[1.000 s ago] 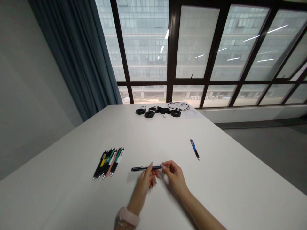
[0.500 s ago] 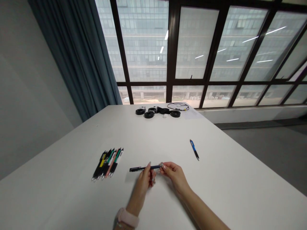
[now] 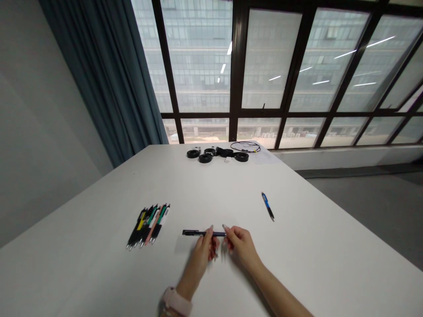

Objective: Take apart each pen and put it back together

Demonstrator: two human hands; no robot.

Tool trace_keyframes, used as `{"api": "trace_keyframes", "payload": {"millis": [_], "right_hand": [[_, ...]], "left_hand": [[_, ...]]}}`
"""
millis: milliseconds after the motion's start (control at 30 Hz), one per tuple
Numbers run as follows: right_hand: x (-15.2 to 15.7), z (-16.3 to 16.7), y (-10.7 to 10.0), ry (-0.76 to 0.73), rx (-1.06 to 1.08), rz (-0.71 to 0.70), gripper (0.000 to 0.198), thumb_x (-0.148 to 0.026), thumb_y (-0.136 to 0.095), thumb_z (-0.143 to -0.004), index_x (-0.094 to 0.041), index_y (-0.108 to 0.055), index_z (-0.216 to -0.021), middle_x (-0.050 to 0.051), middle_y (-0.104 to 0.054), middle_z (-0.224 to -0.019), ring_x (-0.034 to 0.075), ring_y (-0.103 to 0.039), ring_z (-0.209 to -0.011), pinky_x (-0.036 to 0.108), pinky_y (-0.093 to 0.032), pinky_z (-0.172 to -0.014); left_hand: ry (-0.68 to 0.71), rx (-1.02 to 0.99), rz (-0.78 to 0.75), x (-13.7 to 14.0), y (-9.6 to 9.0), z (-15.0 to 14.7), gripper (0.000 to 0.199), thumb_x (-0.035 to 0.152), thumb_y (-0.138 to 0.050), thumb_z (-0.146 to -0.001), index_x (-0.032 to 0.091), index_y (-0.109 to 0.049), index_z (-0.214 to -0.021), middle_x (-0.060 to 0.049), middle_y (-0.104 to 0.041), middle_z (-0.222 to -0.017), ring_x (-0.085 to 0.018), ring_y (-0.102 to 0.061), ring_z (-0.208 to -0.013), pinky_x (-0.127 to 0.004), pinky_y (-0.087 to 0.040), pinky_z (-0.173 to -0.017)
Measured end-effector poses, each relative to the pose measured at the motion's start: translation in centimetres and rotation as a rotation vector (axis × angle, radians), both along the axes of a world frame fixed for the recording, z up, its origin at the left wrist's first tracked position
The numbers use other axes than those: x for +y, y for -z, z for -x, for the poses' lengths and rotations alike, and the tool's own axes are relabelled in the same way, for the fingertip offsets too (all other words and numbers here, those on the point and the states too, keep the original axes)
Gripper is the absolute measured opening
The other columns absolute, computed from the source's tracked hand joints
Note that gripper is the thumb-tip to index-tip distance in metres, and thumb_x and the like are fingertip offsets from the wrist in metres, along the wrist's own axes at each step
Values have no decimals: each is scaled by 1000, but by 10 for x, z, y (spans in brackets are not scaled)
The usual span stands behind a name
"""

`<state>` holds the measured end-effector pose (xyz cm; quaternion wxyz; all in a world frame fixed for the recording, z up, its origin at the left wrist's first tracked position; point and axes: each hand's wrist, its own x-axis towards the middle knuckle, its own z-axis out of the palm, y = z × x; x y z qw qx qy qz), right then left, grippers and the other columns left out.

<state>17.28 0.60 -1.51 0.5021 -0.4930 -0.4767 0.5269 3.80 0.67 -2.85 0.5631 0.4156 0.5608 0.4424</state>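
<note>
A dark, slim pen (image 3: 193, 233) is held level above the table, its clip end pointing left. My left hand (image 3: 203, 251) is closed around its middle, thumb on top. At the pen's right end my right hand (image 3: 243, 246) pinches with thumb and forefinger, and the fingertips hide that tip. Something small and shiny shows under my left fingers, too small to name. To the left lies a row of several pens (image 3: 148, 226) with black, yellow, green, pink and white barrels. A blue pen (image 3: 267, 206) lies alone to the right, beyond my right hand.
On the far end of the white table (image 3: 211, 189) sit several black tape-like rolls (image 3: 205, 158), a thin black cable (image 3: 245, 147) and white paper (image 3: 264, 157). A blue curtain (image 3: 109, 79) hangs at the left, and windows stand behind the table.
Both hands and the dark pen have shifted slightly to the right, and the pen is now nearly level. The row of pens and the blue pen have stayed put.
</note>
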Motion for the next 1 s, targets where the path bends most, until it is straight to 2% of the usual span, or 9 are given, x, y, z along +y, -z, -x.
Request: {"api": "trace_keyframes", "payload": {"millis": [167, 267, 433, 567, 733, 900, 1000], "right_hand": [[-4, 0, 1, 26, -89, -25, 73, -87, -53, -71, -21, -51, -40, -3, -41, -35, 10, -36, -36, 25, -31, -43], [-7, 1, -2, 41, -86, -54, 73, -87, -50, -74, -22, -51, -41, -3, -42, -37, 11, -38, -39, 26, -33, -45], [-8, 1, -6, 16, -43, -113, 70, -84, -47, -79, -21, -55, -49, 0, -50, -46, 14, -47, -48, 27, -39, -52], [-7, -1, -5, -45, -45, -105, 67, -84, -54, -74, -21, -53, -51, -1, -50, -48, 13, -46, -49, 26, -38, -52], [-4, -2, 1, -87, -68, -77, 66, -81, -51, -79, -22, -51, -50, -3, -45, -45, 12, -41, -47, 26, -34, -50], [-2, -5, 5, -56, -117, -167, 55, -72, -57, -83, -20, -58, -65, -1, -57, -59, 14, -50, -58, 26, -39, -57], [-5, -7, 3, -40, -183, -222, 49, -66, -57, -87, -21, -59, -68, 0, -60, -63, 16, -53, -62, 27, -40, -61]], "left_hand": [[6, 32, -27, -3, -6, -3, 72, 93, -43, -61, 23, -47, -48, 4, -41, -42, -10, -37, -39, -25, -26, -41], [-23, 18, -21, -4, -7, -4, 70, 91, -46, -61, 23, -48, -49, 4, -43, -42, -10, -37, -39, -25, -27, -42], [-125, 0, -57, -7, -6, -4, 62, 83, -49, -69, 22, -51, -55, 3, -47, -47, -11, -40, -42, -25, -31, -44], [-95, -22, -56, -6, -6, -3, 63, 82, -50, -69, 22, -49, -51, 4, -43, -44, -10, -37, -41, -24, -30, -44], [-60, -23, -45, -3, -4, -1, 66, 85, -49, -67, 22, -47, -47, 3, -43, -44, -9, -36, -40, -23, -27, -43], [-55, -23, -30, 0, 0, 1, 68, 86, -47, -66, 21, -48, -46, 4, -40, -41, -9, -35, -38, -23, -23, -42], [-68, -40, -12, 1, 1, 1, 67, 86, -49, -65, 22, -48, -48, 4, -41, -40, -8, -34, -37, -23, -24, -41]]}}
